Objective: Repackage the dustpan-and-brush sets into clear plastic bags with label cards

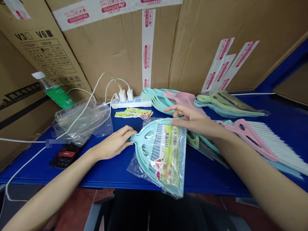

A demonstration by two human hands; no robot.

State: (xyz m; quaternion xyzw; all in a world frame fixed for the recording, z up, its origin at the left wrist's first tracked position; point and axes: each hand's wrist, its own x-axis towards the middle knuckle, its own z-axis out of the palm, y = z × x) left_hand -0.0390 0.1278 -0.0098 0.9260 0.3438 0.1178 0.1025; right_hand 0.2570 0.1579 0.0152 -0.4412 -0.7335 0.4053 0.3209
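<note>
A light-blue dustpan and brush set [146,141] in a clear plastic bag lies tilted over the table's front edge. A yellow-green printed card [172,157] shows through the bag, over grey-blue bristles. My left hand [121,141] is closed around the set's handle end. At the far edge of the pan is my right hand [186,119], its thumb touching the bagged rim and its fingers stretched out and apart. Behind it lie stacked light-blue dustpans [156,98] and a pink dustpan [181,98]. Loose printed cards [134,113] rest beyond the bagged set.
On the blue table [103,173] are a white power strip [139,102] with cables, crumpled clear bags [81,118] and a green-labelled bottle [56,93]. Bagged green sets [231,102] and a pink brush [255,138] lie right. Cardboard boxes [115,48] wall the back.
</note>
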